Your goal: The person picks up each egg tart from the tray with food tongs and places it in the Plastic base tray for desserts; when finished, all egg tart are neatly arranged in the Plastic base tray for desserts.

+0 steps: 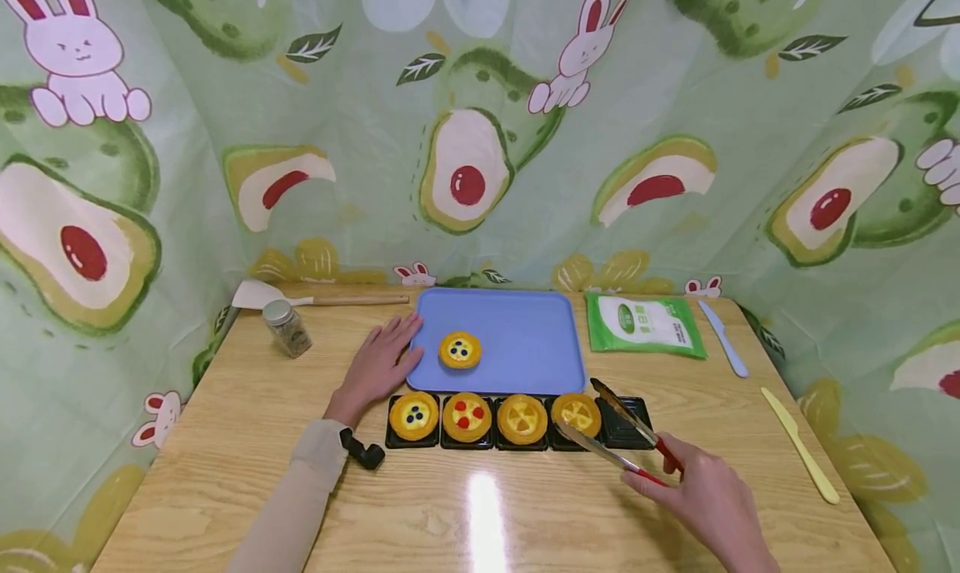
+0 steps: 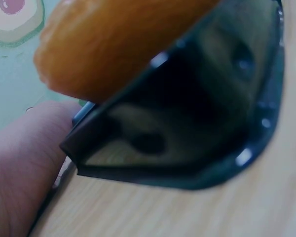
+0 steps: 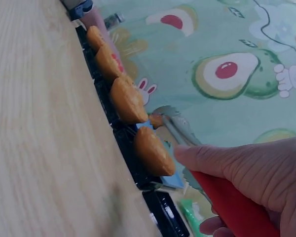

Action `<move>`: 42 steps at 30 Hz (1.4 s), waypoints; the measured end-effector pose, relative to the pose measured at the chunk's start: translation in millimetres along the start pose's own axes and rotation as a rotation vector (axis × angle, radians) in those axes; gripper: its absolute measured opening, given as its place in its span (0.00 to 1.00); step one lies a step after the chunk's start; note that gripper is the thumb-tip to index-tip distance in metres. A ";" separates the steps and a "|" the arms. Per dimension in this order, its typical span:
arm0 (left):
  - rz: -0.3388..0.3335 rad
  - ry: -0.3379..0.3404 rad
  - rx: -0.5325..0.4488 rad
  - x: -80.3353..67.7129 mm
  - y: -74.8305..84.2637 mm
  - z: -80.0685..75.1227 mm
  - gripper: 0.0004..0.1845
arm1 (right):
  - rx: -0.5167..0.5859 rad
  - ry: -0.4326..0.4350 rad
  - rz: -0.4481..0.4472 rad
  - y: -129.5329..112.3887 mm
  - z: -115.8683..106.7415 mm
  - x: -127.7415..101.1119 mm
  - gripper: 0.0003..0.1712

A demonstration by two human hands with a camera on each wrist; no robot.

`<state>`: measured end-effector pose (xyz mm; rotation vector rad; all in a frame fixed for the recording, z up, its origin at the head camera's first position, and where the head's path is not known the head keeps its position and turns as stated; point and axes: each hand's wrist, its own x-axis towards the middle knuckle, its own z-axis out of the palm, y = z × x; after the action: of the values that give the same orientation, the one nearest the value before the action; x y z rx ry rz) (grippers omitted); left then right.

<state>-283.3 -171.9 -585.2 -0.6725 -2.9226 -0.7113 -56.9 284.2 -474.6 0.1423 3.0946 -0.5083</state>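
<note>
The person is wearing a beige long sleeve (image 1: 300, 490) reaching down to the left wrist. A small black device (image 1: 362, 451) is sitting strapped at that cuff. The right hand (image 1: 712, 502) is showing bare, with no sleeve in view

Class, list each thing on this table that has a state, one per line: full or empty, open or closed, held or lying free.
Black tray row: four slots hold tarts, rightmost slot empty.
Blue tray: holds one tart.
Tongs: open, held by right hand.
Left hand: flat, touching blue tray's edge.
Jar: lid on.
Green pouch: lying flat.
</note>
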 end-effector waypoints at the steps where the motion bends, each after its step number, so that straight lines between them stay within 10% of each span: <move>1: -0.001 0.001 0.003 0.3 -0.4 -0.2 0.36 | 0.008 0.012 -0.003 -1.0 -0.9 0.9 0.34; 29: 0.005 0.020 -0.016 -2.5 -1.9 -1.1 0.36 | 0.007 0.174 -0.402 -88.9 16.6 85.0 0.31; 42: 0.004 0.006 -0.020 -1.7 0.9 -2.4 0.35 | -0.173 0.115 -0.396 -131.8 38.4 109.1 0.39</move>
<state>-281.6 -173.0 -582.9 -0.6765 -2.9119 -0.7413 -177.9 157.4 -470.7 -0.4648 3.2666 -0.2354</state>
